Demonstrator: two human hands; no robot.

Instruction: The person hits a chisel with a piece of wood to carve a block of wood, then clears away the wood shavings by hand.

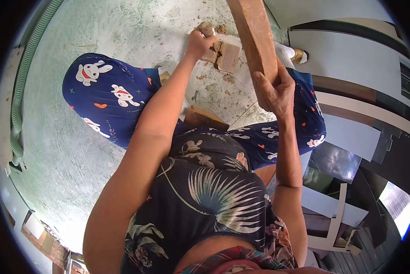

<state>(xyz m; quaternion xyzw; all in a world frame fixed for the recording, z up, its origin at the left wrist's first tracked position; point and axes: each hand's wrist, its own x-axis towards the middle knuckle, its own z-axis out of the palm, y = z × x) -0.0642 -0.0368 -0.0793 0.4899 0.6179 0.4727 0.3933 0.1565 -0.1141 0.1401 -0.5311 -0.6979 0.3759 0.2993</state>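
My right hand (275,93) is wrapped round the near end of a long wooden beam (255,34), which reaches forward past the top edge of the view. Stretched forward to the floor, my left hand (199,44) is closed on a brown rounded lump (207,28), its kind not clear from here. Right beside that hand lies a flat wooden block (228,57) with a ragged dark gap along its left side. Another wooden piece (208,55) shows partly under my left hand. Brown crumbs (221,29) are scattered on the floor around them.
My spread legs in blue trousers (109,96) frame the grey-green floor (123,27). Between them lies a wooden board (206,118). Panels and boards (346,50) are stacked on the right. A ribbed green hose (20,91) runs along the left.
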